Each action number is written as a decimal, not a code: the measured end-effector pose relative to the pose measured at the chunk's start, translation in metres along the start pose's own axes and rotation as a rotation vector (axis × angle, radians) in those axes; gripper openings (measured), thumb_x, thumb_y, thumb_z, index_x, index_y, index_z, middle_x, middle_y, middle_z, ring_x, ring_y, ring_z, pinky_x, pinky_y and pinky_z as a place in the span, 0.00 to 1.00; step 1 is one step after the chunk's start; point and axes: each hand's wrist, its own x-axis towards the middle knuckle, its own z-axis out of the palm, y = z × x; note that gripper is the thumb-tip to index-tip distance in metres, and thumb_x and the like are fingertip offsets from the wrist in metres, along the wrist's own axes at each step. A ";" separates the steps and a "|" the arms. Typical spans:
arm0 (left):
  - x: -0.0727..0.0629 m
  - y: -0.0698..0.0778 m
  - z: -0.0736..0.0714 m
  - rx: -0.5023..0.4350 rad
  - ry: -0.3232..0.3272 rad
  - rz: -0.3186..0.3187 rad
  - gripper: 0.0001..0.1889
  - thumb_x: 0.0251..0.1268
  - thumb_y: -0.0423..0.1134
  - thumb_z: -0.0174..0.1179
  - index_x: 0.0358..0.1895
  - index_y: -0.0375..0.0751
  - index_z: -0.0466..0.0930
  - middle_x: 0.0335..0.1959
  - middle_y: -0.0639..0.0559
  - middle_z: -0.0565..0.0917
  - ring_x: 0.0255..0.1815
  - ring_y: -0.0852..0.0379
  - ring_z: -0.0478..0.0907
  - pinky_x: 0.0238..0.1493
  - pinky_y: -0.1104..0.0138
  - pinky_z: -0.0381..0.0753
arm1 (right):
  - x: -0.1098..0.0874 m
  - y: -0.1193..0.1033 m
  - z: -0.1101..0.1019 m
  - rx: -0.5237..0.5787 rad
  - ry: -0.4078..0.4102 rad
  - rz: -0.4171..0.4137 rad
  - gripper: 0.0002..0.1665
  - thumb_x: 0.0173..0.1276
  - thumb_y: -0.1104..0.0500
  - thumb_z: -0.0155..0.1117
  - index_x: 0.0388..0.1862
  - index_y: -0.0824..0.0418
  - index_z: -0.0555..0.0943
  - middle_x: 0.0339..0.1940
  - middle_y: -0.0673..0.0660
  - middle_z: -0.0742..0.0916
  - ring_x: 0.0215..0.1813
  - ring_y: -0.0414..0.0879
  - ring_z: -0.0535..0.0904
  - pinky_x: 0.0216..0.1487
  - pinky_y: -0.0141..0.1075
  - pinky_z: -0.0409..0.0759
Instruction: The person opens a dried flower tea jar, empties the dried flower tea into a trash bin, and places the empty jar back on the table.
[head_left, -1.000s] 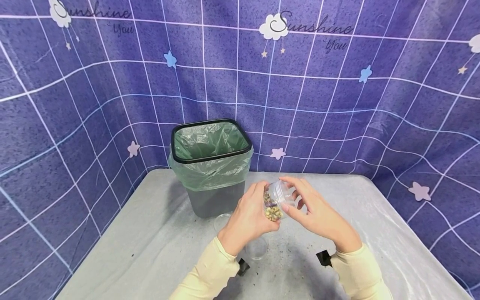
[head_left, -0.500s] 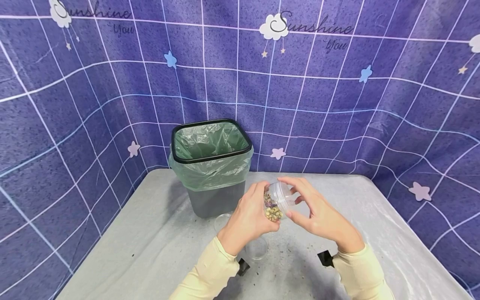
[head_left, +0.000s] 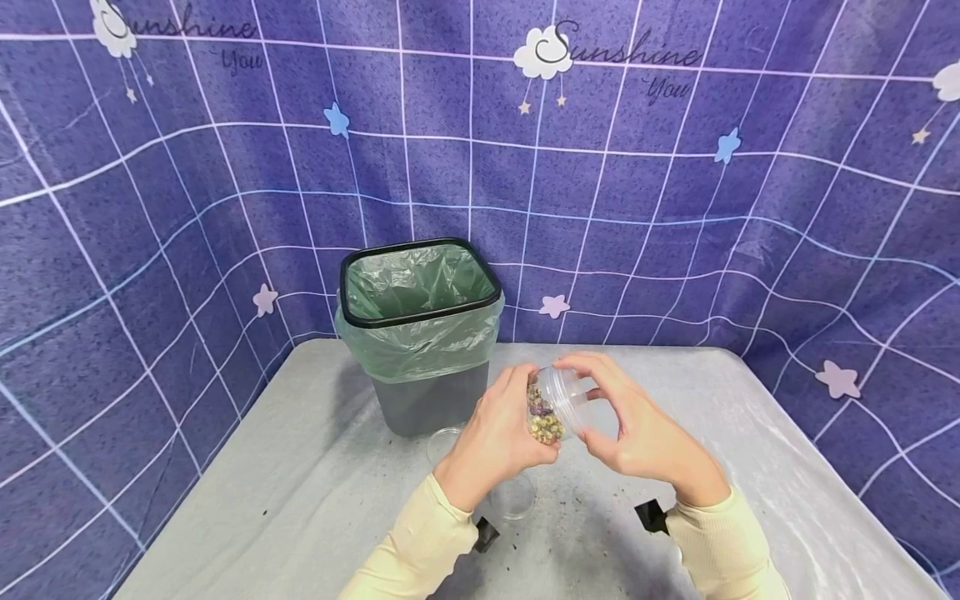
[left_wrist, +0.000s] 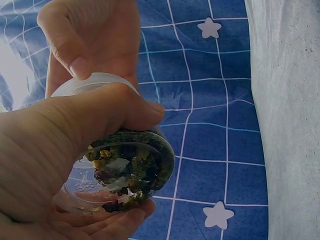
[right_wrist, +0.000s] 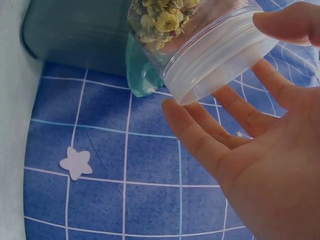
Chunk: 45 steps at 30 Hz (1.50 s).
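Observation:
A clear plastic jar [head_left: 546,421] of dried flower buds [right_wrist: 172,21] lies tilted on its side between my two hands, above the table. My left hand [head_left: 491,429] grips its body, with the thumb across the near side in the left wrist view. A translucent screw lid [right_wrist: 220,57] with a ridged edge covers the jar's mouth, facing right. Around that edge curve the fingertips and thumb of my right hand [head_left: 637,425], leaving the palm away from the lid. Yellowish buds with some purple ones [left_wrist: 102,175] have slid to the jar's lower side.
A grey bin [head_left: 431,408] with a black rim and a green liner [head_left: 427,346] stands behind my left hand. Two clear round plastic pieces, one a disc [head_left: 513,498], lie on the grey-covered table [head_left: 300,500]. Small dark crumbs dot the cloth near my forearms.
My right hand's fingers and thumb have shifted around the lid's edge, and its palm sits slightly farther right. My left hand and the jar stay almost in place.

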 end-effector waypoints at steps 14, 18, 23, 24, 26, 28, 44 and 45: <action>0.000 0.000 0.000 0.002 -0.001 0.018 0.50 0.31 0.42 0.83 0.67 0.37 0.71 0.53 0.48 0.80 0.48 0.52 0.80 0.52 0.59 0.83 | 0.000 0.002 0.001 0.021 -0.005 -0.011 0.52 0.48 0.71 0.68 0.76 0.55 0.67 0.73 0.51 0.72 0.70 0.46 0.71 0.57 0.47 0.83; 0.001 0.000 0.000 0.001 0.000 0.022 0.50 0.31 0.42 0.83 0.67 0.38 0.71 0.52 0.48 0.80 0.48 0.52 0.80 0.52 0.59 0.83 | 0.001 0.003 0.000 0.021 -0.011 -0.023 0.53 0.49 0.70 0.68 0.78 0.56 0.65 0.74 0.52 0.71 0.71 0.46 0.70 0.57 0.47 0.83; 0.001 -0.001 0.000 0.002 0.009 0.031 0.50 0.31 0.42 0.82 0.67 0.38 0.71 0.52 0.48 0.80 0.48 0.52 0.80 0.52 0.58 0.83 | 0.002 0.002 0.001 0.012 0.002 -0.003 0.50 0.60 0.66 0.69 0.81 0.54 0.61 0.77 0.51 0.70 0.72 0.47 0.70 0.57 0.46 0.83; 0.001 -0.001 0.000 0.003 0.011 0.034 0.50 0.30 0.42 0.82 0.67 0.38 0.71 0.52 0.48 0.81 0.48 0.52 0.80 0.52 0.58 0.83 | 0.002 0.002 0.002 0.006 0.009 0.014 0.48 0.63 0.64 0.68 0.81 0.54 0.61 0.76 0.51 0.70 0.71 0.48 0.71 0.57 0.46 0.83; 0.001 -0.002 0.000 0.001 0.013 0.037 0.49 0.30 0.42 0.82 0.67 0.38 0.71 0.52 0.48 0.81 0.47 0.52 0.80 0.51 0.58 0.83 | 0.002 0.001 0.003 -0.008 0.025 0.057 0.44 0.69 0.61 0.67 0.81 0.53 0.61 0.75 0.51 0.71 0.69 0.50 0.73 0.57 0.46 0.83; 0.001 -0.002 0.000 -0.003 0.015 0.037 0.49 0.31 0.43 0.82 0.66 0.38 0.71 0.52 0.48 0.81 0.47 0.52 0.80 0.51 0.59 0.83 | 0.002 -0.001 0.004 -0.022 0.040 0.111 0.41 0.73 0.59 0.64 0.81 0.51 0.61 0.74 0.51 0.72 0.66 0.51 0.76 0.56 0.46 0.84; 0.000 -0.001 0.002 0.002 0.016 0.034 0.50 0.31 0.42 0.83 0.67 0.38 0.71 0.53 0.48 0.80 0.48 0.52 0.79 0.52 0.58 0.83 | 0.006 -0.005 0.019 -0.122 0.109 0.470 0.28 0.83 0.42 0.48 0.74 0.50 0.72 0.50 0.55 0.88 0.49 0.47 0.84 0.49 0.47 0.81; 0.000 -0.001 0.002 0.002 0.014 0.034 0.50 0.31 0.42 0.83 0.67 0.38 0.70 0.53 0.47 0.80 0.48 0.52 0.79 0.52 0.58 0.83 | 0.006 -0.006 0.019 -0.128 0.108 0.489 0.28 0.83 0.40 0.47 0.73 0.51 0.73 0.48 0.55 0.89 0.47 0.46 0.84 0.48 0.46 0.81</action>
